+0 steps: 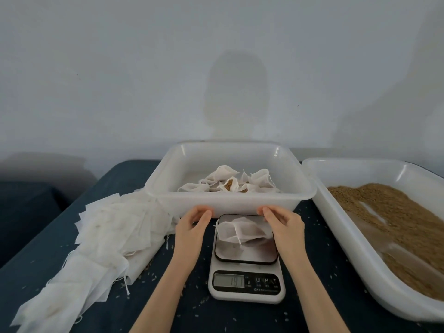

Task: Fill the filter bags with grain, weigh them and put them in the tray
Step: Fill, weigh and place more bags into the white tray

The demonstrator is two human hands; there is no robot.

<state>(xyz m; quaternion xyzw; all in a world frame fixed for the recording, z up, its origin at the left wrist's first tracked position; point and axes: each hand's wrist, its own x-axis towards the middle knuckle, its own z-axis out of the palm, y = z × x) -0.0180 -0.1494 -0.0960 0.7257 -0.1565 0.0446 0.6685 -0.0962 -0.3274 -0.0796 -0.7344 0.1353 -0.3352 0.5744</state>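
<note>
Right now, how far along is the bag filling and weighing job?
Done: several filled bags lie in the tray. In hand: one filter bag rests on the scale, whose display is lit; the left hand and right hand hover beside it, holding nothing. Left: a pile of empty bags and plenty of grain.

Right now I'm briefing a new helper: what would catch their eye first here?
Most likely the bag lying on the scale in the middle, with the left hand and right hand open on either side of it. Just behind sits the tray holding filled bags, and at the right a tub of brown grain.
</note>
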